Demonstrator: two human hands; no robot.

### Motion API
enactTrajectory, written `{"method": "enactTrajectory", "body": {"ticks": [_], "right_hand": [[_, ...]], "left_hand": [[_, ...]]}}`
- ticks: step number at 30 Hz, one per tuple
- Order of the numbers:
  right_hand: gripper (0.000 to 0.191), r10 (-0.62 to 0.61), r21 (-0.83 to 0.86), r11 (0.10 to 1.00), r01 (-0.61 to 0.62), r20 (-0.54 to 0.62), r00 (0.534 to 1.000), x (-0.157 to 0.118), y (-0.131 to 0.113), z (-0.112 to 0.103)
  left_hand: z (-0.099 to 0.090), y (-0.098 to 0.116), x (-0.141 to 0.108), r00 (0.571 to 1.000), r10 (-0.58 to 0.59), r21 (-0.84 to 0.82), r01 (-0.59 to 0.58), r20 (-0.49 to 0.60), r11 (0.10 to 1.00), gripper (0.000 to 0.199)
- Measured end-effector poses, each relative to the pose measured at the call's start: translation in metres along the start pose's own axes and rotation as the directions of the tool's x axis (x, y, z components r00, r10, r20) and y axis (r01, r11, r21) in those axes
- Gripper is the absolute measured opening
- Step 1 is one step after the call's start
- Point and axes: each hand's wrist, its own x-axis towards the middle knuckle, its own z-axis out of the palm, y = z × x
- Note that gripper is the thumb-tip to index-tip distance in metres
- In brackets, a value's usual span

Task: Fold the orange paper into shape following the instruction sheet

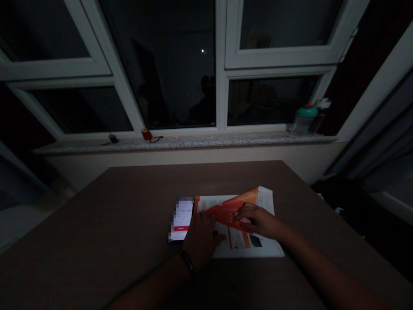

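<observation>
The hands (200, 237) partly hide the printed sheet (267, 247) and a pink object (245, 220).

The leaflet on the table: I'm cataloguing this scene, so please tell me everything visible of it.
The leaflet looks like thin paper: white, with unreadable fine print, orange blocks and a small dark picture. A red-orange wedge crosses it diagonally, apparently a folded flap. It lies on the brown table, right of the lit phone. The left hand rests on its left side; the fingers of the right hand touch the wedge.
</observation>
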Motion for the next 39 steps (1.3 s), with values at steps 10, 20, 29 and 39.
{"method": "enactTrajectory", "body": {"ticks": [10,20,29,39], "right_hand": [[0.021,-0.019,-0.032,0.999,0.018,-0.023,1.000,0.002,0.002,0.005],[0.024,-0.069,-0.123,0.990,0.065,-0.033,0.997,0.004,-0.004,0.009],[0.023,0.004,-0.278,0.958,-0.066,-0.220,0.976,0.003,-0.005,0.001],[0.024,0.301,-0.086,0.933,-0.350,-0.344,0.889,0.001,0.000,-0.006]], "left_hand": [[0.013,-0.011,0.009,0.992,0.084,-0.007,-0.085,-0.095,0.996,0.056],[0.020,-0.015,0.016,0.981,0.177,-0.003,-0.177,-0.083,0.984,0.058],[0.019,-0.021,0.022,0.979,0.176,-0.008,-0.178,-0.101,0.984,0.049],[0.005,-0.027,0.032,0.964,0.199,0.097,-0.184,-0.174,0.978,0.034]]}}
